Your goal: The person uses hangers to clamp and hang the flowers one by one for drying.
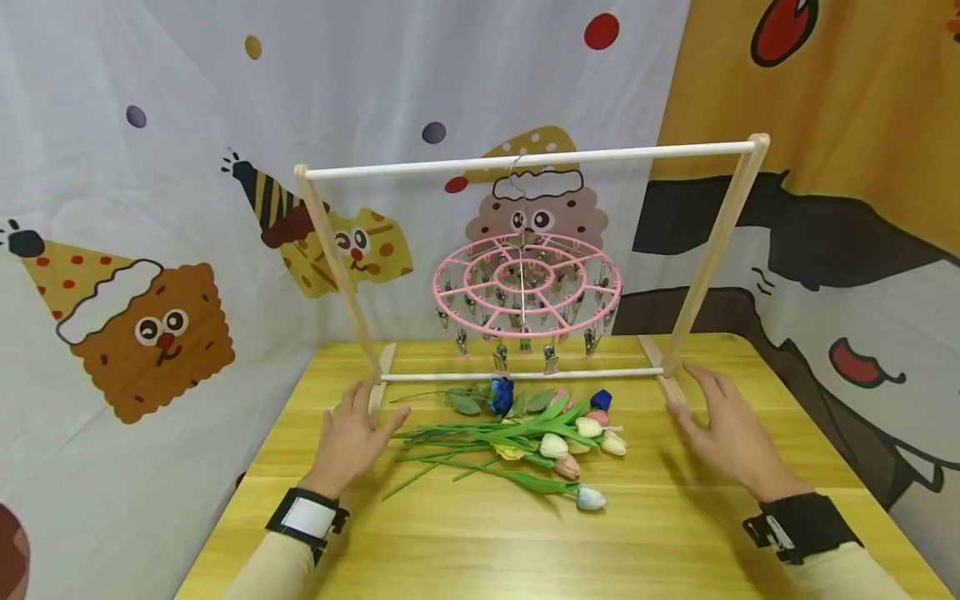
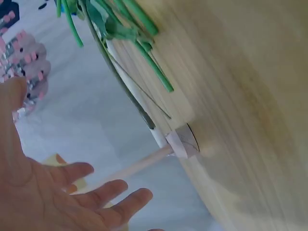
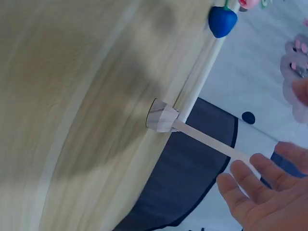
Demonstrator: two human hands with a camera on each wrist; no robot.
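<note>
My left hand (image 1: 351, 437) is held with fingers spread beside the left foot of a wooden rack (image 1: 525, 167); nothing is in its grasp. On the other side, my right hand (image 1: 731, 429) has its fingers extended near the rack's right foot (image 1: 670, 389); whether it touches the wood I cannot tell. From the top bar hangs a round pink clip hanger (image 1: 527, 333) with several metal clips. Between the hands lies a pile of artificial flowers: white tulips (image 1: 554, 446), a blue rose (image 1: 502, 397), a blue tulip (image 1: 601, 400) and a pale blue tulip (image 1: 591, 498), their green stems pointing left.
A yellow wooden table (image 1: 480, 550) bears everything. Behind it hangs a cloth backdrop (image 1: 360, 92) printed with cartoon figures. The rack's lower bar (image 1: 600, 374) runs low behind the flowers.
</note>
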